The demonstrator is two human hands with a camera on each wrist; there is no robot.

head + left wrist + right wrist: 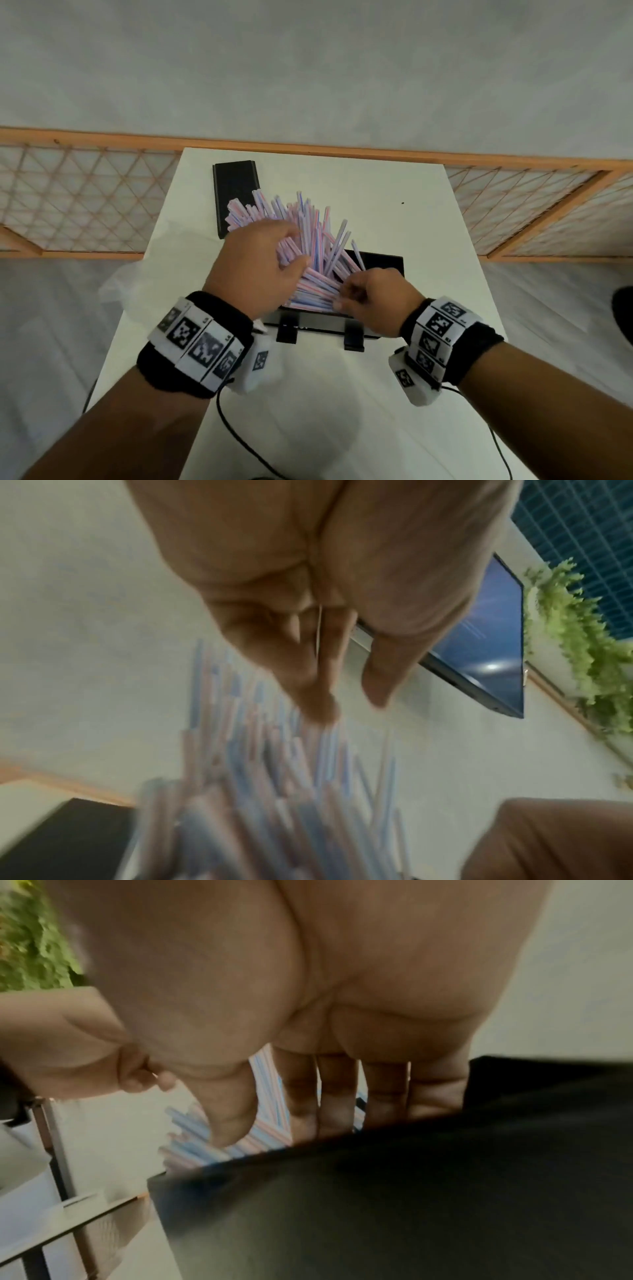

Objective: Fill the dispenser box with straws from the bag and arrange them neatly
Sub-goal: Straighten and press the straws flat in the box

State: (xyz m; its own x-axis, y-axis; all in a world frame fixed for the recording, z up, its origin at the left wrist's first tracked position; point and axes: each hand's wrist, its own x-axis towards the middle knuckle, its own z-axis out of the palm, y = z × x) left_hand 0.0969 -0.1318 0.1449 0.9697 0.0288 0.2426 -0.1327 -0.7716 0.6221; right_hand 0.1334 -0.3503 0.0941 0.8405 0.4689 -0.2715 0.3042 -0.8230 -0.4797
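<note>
A black dispenser box (383, 262) stands in the middle of the white table (421, 219). Pink-and-blue striped straws (308, 226) fan out of it untidily, leaning away and to the left. My left hand (263, 263) lies over the fanned straws (257, 791) with its fingers (308, 691) fairly straight, their tips touching the straws. My right hand (371, 298) reaches into the near right end of the box. Its straight fingers (329, 1091) dip behind the box wall (377, 1204), and the thumb rests on the straws (192, 1139). The box's inside is mostly hidden.
A flat black lid (234, 192) lies behind the box on the left, partly under the straw tips. A clear plastic bag (116, 284) hangs off the table's left edge. Cables (239, 435) trail from both wrists. A wooden lattice screen (68, 205) stands beyond the table.
</note>
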